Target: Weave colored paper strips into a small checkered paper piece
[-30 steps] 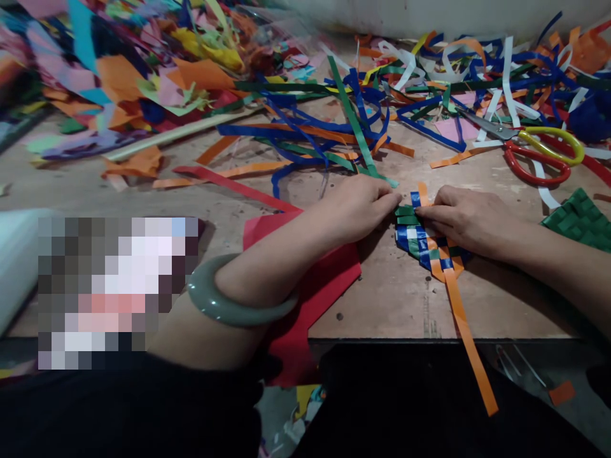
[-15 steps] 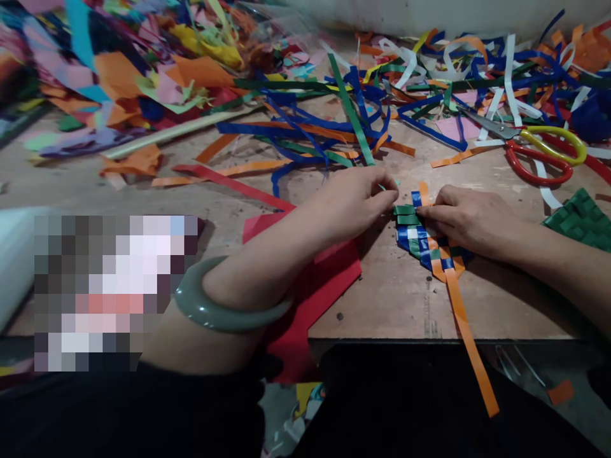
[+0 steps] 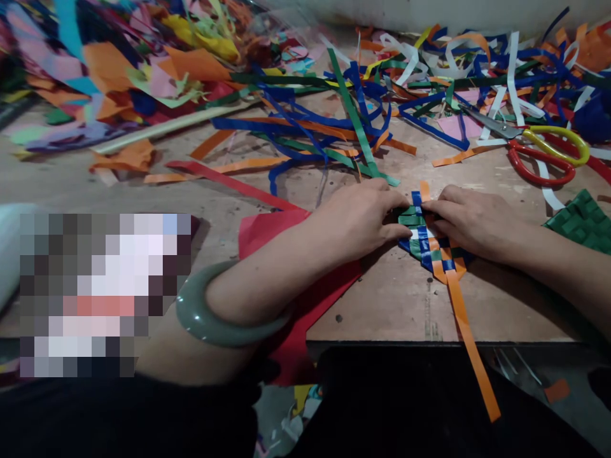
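Note:
A small woven piece of paper strips [image 3: 424, 248] in green, blue, white and orange lies near the table's front edge. One long orange strip [image 3: 470, 343] runs from it down over the edge. My left hand [image 3: 360, 216] has its thumb and fingers closed on the woven piece's left side, by the green strips. From the right, my right hand [image 3: 470, 219] pinches its upper right part, next to the upright blue and orange ends. The fingers cover parts of the weave. A green bangle [image 3: 205, 318] is on my left forearm.
Scissors [image 3: 539, 143] with red and yellow handles lie at the back right, above a green woven piece [image 3: 585, 222]. Loose strips [image 3: 305, 121] and paper scraps [image 3: 119, 70] cover the back. Red paper [image 3: 305, 305] lies under my left forearm; a blurred-out item [image 3: 105, 286] is at left.
My left hand has moved slightly right and down, from beside the woven piece onto its left side. My right hand stays at the upper right part with little movement.

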`<control>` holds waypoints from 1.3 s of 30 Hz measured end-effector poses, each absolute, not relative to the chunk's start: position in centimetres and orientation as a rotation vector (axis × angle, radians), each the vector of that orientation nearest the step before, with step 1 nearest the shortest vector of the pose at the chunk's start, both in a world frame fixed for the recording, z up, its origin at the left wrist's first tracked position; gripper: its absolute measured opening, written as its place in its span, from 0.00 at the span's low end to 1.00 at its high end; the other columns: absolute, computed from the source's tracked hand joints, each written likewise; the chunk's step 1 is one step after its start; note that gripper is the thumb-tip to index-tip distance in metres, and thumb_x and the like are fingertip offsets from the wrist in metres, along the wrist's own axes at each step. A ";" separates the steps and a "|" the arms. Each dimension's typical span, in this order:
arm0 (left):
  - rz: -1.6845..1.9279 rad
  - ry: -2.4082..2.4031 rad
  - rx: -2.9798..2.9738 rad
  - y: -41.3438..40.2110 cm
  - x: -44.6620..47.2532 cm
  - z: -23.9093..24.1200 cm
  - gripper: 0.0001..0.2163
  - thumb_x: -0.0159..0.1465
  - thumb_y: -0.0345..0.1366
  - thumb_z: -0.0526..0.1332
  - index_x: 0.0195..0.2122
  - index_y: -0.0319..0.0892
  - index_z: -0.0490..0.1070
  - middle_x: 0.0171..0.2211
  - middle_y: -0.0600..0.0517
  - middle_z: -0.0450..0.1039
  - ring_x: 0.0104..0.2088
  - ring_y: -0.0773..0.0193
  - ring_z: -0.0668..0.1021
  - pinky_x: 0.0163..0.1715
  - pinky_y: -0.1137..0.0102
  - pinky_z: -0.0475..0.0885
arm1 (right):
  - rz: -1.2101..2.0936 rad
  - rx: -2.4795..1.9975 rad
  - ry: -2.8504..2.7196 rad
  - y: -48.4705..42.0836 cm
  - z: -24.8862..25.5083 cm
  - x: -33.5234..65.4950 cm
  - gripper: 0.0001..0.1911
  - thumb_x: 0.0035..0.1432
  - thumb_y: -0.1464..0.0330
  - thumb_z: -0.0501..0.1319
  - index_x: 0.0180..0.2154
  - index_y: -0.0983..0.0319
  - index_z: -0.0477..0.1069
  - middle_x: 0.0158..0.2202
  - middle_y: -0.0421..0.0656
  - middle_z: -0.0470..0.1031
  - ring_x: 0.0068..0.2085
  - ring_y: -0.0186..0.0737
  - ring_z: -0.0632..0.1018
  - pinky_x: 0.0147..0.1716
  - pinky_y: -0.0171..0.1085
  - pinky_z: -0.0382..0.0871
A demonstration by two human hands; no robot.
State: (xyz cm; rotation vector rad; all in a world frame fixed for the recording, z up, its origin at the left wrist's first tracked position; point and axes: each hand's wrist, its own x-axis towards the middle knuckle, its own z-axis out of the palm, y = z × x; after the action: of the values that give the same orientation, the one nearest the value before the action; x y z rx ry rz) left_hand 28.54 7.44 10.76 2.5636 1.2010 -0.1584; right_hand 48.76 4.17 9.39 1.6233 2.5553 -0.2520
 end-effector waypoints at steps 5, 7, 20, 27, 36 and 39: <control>-0.157 1.164 2.711 7.0 28.6 10.5 0.19 0.70 0.45 0.63 0.56 0.39 0.78 0.47 0.41 0.74 0.47 0.47 0.77 0.45 0.60 0.71 | -0.258 1.652 2.482 4.2 9.5 48.6 0.20 0.70 0.66 0.52 0.58 0.58 0.74 0.47 0.49 0.77 0.43 0.46 0.77 0.31 0.38 0.54; -0.146 1.137 2.754 6.9 28.6 10.5 0.18 0.71 0.45 0.62 0.54 0.38 0.78 0.46 0.41 0.74 0.45 0.49 0.77 0.45 0.60 0.70 | -0.267 1.655 2.468 4.3 9.5 48.5 0.20 0.70 0.67 0.53 0.58 0.58 0.75 0.48 0.49 0.77 0.45 0.47 0.77 0.32 0.38 0.56; 0.015 0.931 2.964 6.6 28.2 9.4 0.14 0.71 0.42 0.62 0.46 0.35 0.78 0.45 0.39 0.77 0.45 0.48 0.77 0.45 0.58 0.72 | -0.328 1.647 2.448 4.4 9.9 48.2 0.15 0.70 0.68 0.53 0.53 0.61 0.75 0.50 0.49 0.77 0.51 0.48 0.78 0.38 0.39 0.64; 0.350 0.867 2.851 6.4 28.9 7.5 0.16 0.72 0.39 0.60 0.55 0.34 0.73 0.49 0.40 0.76 0.50 0.51 0.77 0.51 0.60 0.72 | -0.465 1.734 2.456 4.6 9.6 48.5 0.15 0.67 0.68 0.56 0.52 0.63 0.74 0.50 0.51 0.79 0.50 0.49 0.79 0.43 0.41 0.67; 0.318 0.894 2.845 6.6 29.7 7.1 0.15 0.72 0.42 0.61 0.47 0.35 0.78 0.44 0.41 0.76 0.43 0.53 0.77 0.46 0.61 0.72 | -0.579 1.912 2.728 4.5 11.0 51.6 0.18 0.64 0.68 0.58 0.52 0.63 0.77 0.43 0.47 0.82 0.42 0.44 0.80 0.42 0.41 0.70; 0.378 0.926 2.853 6.4 29.8 6.7 0.17 0.72 0.46 0.61 0.43 0.34 0.79 0.41 0.42 0.75 0.41 0.53 0.77 0.45 0.61 0.72 | -0.449 1.864 2.624 4.3 11.8 51.4 0.19 0.63 0.67 0.58 0.53 0.62 0.78 0.39 0.46 0.82 0.39 0.43 0.80 0.39 0.40 0.70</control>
State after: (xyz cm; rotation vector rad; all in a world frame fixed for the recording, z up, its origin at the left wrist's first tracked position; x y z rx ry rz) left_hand 29.80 6.36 6.74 2.8527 0.9256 0.3777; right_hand 51.38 4.30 11.79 1.8640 2.6241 -0.4491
